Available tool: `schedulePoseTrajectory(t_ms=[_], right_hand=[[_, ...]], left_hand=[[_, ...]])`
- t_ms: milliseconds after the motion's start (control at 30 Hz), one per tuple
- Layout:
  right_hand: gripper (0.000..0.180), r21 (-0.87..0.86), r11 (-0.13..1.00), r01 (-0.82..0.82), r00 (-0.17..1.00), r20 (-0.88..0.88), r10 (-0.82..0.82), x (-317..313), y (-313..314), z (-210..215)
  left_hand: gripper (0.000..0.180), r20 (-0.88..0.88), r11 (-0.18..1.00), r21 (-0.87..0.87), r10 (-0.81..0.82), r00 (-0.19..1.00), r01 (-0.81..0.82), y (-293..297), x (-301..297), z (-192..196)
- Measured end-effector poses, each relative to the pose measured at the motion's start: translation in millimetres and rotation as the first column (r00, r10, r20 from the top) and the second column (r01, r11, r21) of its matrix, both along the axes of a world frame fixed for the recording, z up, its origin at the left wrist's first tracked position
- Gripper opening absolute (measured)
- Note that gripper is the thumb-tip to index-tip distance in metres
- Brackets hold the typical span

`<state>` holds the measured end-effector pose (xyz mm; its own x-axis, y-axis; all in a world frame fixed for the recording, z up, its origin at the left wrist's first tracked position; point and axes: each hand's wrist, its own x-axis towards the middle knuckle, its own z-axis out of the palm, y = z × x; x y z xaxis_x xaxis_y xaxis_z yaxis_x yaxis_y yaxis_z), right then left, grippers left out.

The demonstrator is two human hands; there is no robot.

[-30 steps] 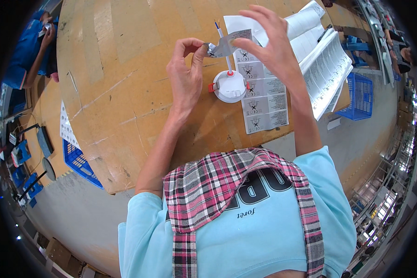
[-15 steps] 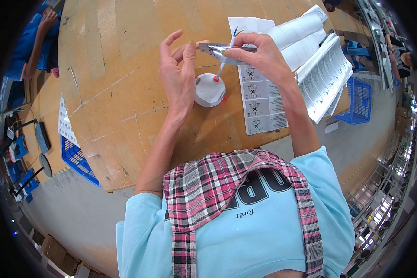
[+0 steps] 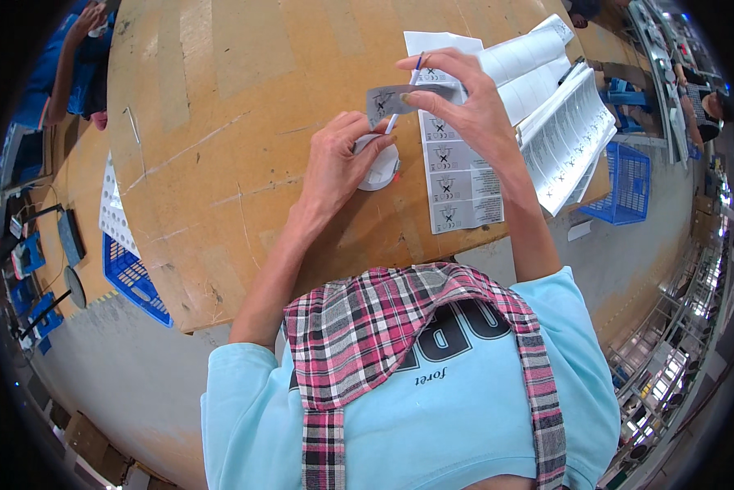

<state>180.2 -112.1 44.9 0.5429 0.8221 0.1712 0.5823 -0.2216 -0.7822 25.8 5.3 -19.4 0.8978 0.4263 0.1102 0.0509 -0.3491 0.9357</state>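
Observation:
A white round disc-shaped part (image 3: 381,172) lies on the table in front of me, partly covered by my left hand (image 3: 334,163). From it a white cable (image 3: 392,122) rises at a slant, with a blue wire end at its top. My left hand is closed, its thumb and fingers pinched around the cable's foot just above the disc. With thumb and fingers together, my right hand (image 3: 465,91) holds a silver-grey printed label (image 3: 386,101) beside the cable, and the label's free end points left.
A strip of printed silver labels (image 3: 466,204) lies right of the disc. Beyond it are curled white label sheets (image 3: 569,135). Blue plastic baskets (image 3: 624,184) stand past the table's edges, one (image 3: 130,278) at the left. Another person's arm (image 3: 63,77) shows at far left.
My left hand has gone from spread fingers near the label down to the cable's foot. The label has left its fingertips and hangs from my right hand, which has shifted slightly.

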Motion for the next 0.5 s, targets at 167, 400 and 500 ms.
schedulePoseTrajectory(t_ms=[167,400,500], right_hand=[[0.017,0.042,0.999,-0.034,0.982,0.188,0.026,-0.3,-6.7,6.6],[0.016,-0.058,0.991,-0.119,0.985,0.121,0.125,-5.2,-14.1,16.4],[0.015,-0.032,0.991,-0.13,0.988,0.082,0.132,-5.1,-13.2,9.0]], left_hand=[[0.021,0.06,0.944,0.319,0.066,0.996,-0.081,-10.6,-4.3,10.3],[0.02,0.05,0.974,0.198,0.107,0.993,-0.115,-19.9,-9.7,5.2],[0.02,-0.015,0.999,0.004,0.036,0.999,-0.036,-18.8,-10.4,1.3]])
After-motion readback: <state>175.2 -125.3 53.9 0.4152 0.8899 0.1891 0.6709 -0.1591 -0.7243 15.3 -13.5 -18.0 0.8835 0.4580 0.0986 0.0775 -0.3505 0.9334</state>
